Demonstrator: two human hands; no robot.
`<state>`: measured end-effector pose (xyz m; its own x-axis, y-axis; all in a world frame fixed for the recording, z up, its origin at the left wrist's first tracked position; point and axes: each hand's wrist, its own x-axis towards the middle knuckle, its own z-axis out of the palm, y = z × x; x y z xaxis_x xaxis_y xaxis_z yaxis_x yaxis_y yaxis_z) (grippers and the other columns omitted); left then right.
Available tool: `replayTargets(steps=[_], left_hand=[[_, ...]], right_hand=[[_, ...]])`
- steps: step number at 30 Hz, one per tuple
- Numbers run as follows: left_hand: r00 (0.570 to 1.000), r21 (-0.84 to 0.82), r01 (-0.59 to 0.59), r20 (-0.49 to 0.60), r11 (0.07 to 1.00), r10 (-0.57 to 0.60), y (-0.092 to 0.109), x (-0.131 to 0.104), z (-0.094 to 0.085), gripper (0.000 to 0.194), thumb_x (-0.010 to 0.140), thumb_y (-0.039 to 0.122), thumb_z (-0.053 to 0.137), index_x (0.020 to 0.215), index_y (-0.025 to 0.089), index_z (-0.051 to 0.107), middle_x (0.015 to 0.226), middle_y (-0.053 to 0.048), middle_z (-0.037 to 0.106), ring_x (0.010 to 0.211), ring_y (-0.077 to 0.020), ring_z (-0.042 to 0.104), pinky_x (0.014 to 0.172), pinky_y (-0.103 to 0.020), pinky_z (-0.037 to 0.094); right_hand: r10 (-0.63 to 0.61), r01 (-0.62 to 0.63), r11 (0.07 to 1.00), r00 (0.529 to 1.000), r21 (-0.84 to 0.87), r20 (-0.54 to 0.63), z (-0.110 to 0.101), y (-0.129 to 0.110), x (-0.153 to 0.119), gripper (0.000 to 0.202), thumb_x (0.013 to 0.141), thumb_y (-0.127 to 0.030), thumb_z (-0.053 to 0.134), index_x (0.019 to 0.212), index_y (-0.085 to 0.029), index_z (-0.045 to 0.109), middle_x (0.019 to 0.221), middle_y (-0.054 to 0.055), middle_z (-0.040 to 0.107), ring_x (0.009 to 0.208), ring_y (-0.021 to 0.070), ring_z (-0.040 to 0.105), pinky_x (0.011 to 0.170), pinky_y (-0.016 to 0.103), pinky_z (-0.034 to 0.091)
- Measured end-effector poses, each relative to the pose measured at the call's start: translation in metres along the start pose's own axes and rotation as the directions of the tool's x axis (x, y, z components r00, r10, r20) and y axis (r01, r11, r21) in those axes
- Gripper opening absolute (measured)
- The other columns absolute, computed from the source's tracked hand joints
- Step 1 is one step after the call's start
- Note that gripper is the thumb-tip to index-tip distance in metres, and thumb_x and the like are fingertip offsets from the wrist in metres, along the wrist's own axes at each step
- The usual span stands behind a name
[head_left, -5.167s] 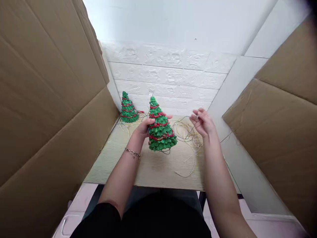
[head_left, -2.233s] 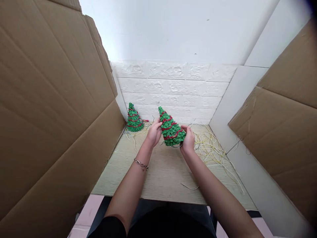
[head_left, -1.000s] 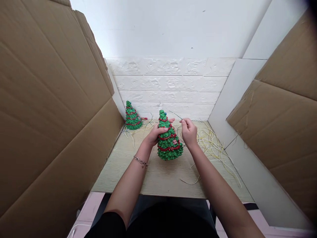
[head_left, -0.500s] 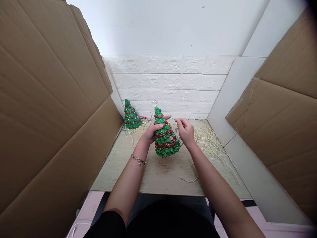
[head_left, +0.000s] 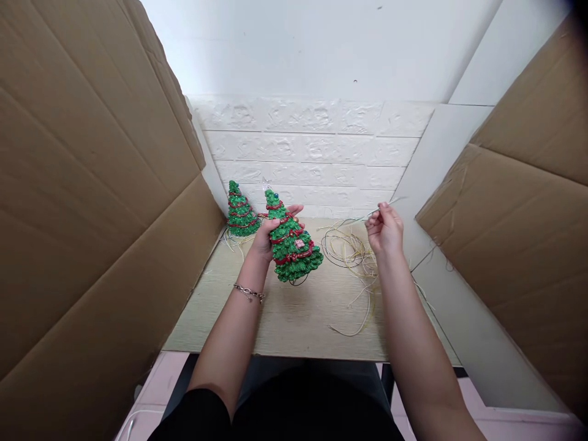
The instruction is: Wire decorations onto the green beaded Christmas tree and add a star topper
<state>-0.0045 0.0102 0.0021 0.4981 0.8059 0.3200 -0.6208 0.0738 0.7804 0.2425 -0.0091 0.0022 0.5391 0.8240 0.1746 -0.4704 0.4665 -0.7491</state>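
Note:
A green model Christmas tree, with red garlands, small ornaments and a clear star on top, is tilted in the air above the table. My left hand is closed around its left and back side, thumb across the front. A dark wire loop hangs below the tree's base. My right hand is raised off to the right, fingers pinched on a thin wire. One pale end of the wire sticks out past the fingertips; the other runs left toward the tree.
A second, similar tree stands at the table's back left. White, yellow and dark wires lie tangled on the table at right. Cardboard panels rise at left and right, with a white brick-patterned wall behind.
My right hand has moved right and slightly up, away from the tree, with the wire between its fingers. My left hand and the tree have shifted a little left, and the tree leans more.

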Motion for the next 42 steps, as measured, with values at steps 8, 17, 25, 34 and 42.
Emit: replayTargets(steps=[8,17,25,34,42], left_hand=[[0.997,-0.018,-0.049,-0.068,0.999,0.047,0.002,-0.001,0.0,0.049,0.06,0.037,0.058,0.103,0.014,0.063,0.123,-0.009,0.056,0.079,-0.0176,0.061,0.072,-0.031,0.047],[0.999,-0.016,0.025,-0.039,1.0,-0.026,-0.001,0.0,0.001,0.051,0.057,0.035,0.06,0.104,0.015,0.063,0.116,-0.009,0.06,0.079,-0.0187,0.061,0.072,-0.031,0.047],[0.998,-0.03,0.056,-0.029,0.998,-0.057,-0.002,-0.001,0.001,0.051,0.058,0.034,0.06,0.105,0.015,0.063,0.111,-0.009,0.062,0.08,-0.0198,0.061,0.074,-0.032,0.046],[0.994,0.023,0.102,0.047,0.994,-0.103,-0.005,0.0,0.002,0.052,0.055,0.034,0.063,0.104,0.016,0.064,0.108,-0.009,0.063,0.081,-0.0215,0.062,0.074,-0.034,0.047],[0.984,0.029,0.139,0.109,0.99,-0.141,-0.009,0.0,0.0,0.053,0.056,0.032,0.064,0.107,0.015,0.062,0.112,-0.01,0.062,0.082,-0.0216,0.062,0.075,-0.034,0.047]], right_hand=[[0.083,-0.108,0.992,0.952,-0.07,-0.295,-0.001,0.011,0.002,0.012,0.077,-0.015,0.05,0.088,-0.019,0.045,0.087,-0.003,0.059,0.07,0.0049,0.062,0.063,0.017,0.048],[-0.152,0.091,0.247,0.987,-0.965,0.054,-0.004,0.024,-0.012,0.04,0.074,-0.037,0.056,0.106,-0.014,0.054,0.079,0.008,0.061,0.074,0.0231,0.055,0.069,0.033,0.042],[0.135,0.45,-0.246,0.893,-0.858,0.43,0.014,0.05,-0.033,0.029,0.085,-0.025,0.042,0.086,-0.016,0.069,0.095,0.013,0.06,0.09,0.0231,0.055,0.081,0.035,0.037],[0.232,0.393,-0.413,0.918,-0.821,0.323,0.013,0.082,-0.034,0.03,0.084,-0.022,0.042,0.088,-0.009,0.069,0.093,0.017,0.065,0.089,0.0257,0.06,0.084,0.039,0.033],[0.207,0.242,-0.238,0.959,-0.941,0.194,0.007,0.075,-0.029,0.024,0.073,-0.018,0.045,0.07,-0.015,0.068,0.078,0.012,0.067,0.076,0.0215,0.06,0.07,0.031,0.037]])
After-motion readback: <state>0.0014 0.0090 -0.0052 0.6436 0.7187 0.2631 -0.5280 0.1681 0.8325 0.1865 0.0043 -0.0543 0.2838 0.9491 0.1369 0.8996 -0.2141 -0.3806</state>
